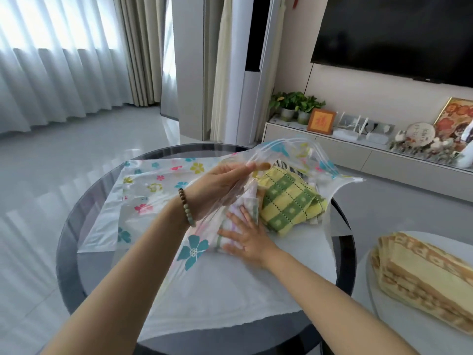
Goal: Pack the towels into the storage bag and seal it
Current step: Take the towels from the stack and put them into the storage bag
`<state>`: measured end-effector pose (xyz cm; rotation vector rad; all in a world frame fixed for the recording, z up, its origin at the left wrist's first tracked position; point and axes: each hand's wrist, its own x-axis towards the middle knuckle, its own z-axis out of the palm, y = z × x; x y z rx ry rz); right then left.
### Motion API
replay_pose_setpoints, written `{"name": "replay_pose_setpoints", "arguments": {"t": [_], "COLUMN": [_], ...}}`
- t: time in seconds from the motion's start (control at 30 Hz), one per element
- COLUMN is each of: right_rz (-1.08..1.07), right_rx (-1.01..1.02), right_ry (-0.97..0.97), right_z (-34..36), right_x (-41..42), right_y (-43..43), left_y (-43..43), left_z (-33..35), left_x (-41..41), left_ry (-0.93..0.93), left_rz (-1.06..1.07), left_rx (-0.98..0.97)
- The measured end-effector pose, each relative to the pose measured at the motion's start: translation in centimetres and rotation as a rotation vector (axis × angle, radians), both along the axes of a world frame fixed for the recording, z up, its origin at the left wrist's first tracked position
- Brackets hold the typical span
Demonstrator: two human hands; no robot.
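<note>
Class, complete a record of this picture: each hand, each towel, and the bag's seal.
left hand: lifts top layer of the storage bag, fingers straight
right hand: presses white towel into bag mouth
checked towel: yellow-green, under the lifted layer
tan towel: folded on side table, unpacked
seal: open

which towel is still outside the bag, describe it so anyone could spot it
Start at the round dark table holding the flowered storage bag, then look right to the smaller pale table beside it. The folded towel lying there is tan with cream lettering bands, unlike the yellow-and-green checked towel, which is inside the bag.
</note>
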<state>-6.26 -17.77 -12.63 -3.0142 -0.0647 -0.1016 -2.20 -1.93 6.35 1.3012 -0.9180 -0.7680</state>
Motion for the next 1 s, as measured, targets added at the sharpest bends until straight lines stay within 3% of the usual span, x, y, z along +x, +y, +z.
{"name": "replay_pose_setpoints", "arguments": {"t": [0.23,0.43,0.53,0.77,1.0], "right_rz": [-0.052,0.069,0.043,-0.328,-0.747], "right_rx": [0.158,0.189,0.171,0.151,0.403], "right_ry": [0.046,-0.058,-0.134,-0.338,-0.137], "right_z": [1.3,4.5,6.9,9.1,5.2], "right_x": [1.3,-8.2,-14.6,-26.7,-30.8], "right_y": [1.4,-1.9,-5.3,-15.5,-23.6], "left_y": [-0.7,-2.5,-4.5,-8.8,-11.2], "left_z": [-0.5,-2.7,-3.7,-5.8,-6.4], "left_x": [0.5,-0.9,-2.0,-4.0,-5.6], "left_ry": [0.042,0.035,0.165,0.323,0.36], "left_rz": [0.013,0.029,-0.024,-0.004,0.022], "left_rx": [0.011,0.109,0.013,-0.002,0.022]}}
